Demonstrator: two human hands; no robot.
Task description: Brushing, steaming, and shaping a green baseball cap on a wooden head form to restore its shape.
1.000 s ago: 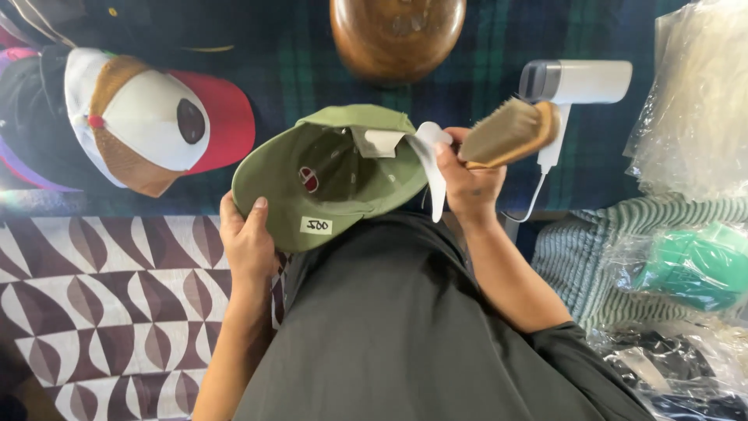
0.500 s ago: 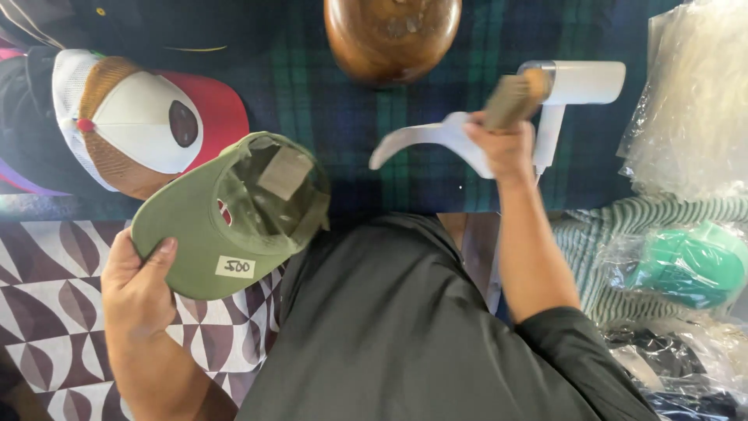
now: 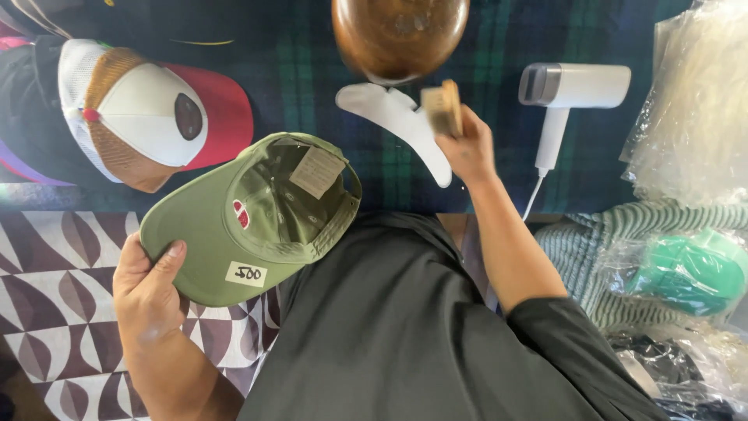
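Right hand [image 3: 466, 144], gripping what looks like a wooden brush [image 3: 442, 107], has lowered the white insert [image 3: 401, 121] onto the cloth.

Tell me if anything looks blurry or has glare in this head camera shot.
Head view: the right hand and the wooden brush it grips are motion-blurred; the left hand and green cap are sharp; highlights glint on the brown wooden dome and the clear plastic bags; lighting is even.
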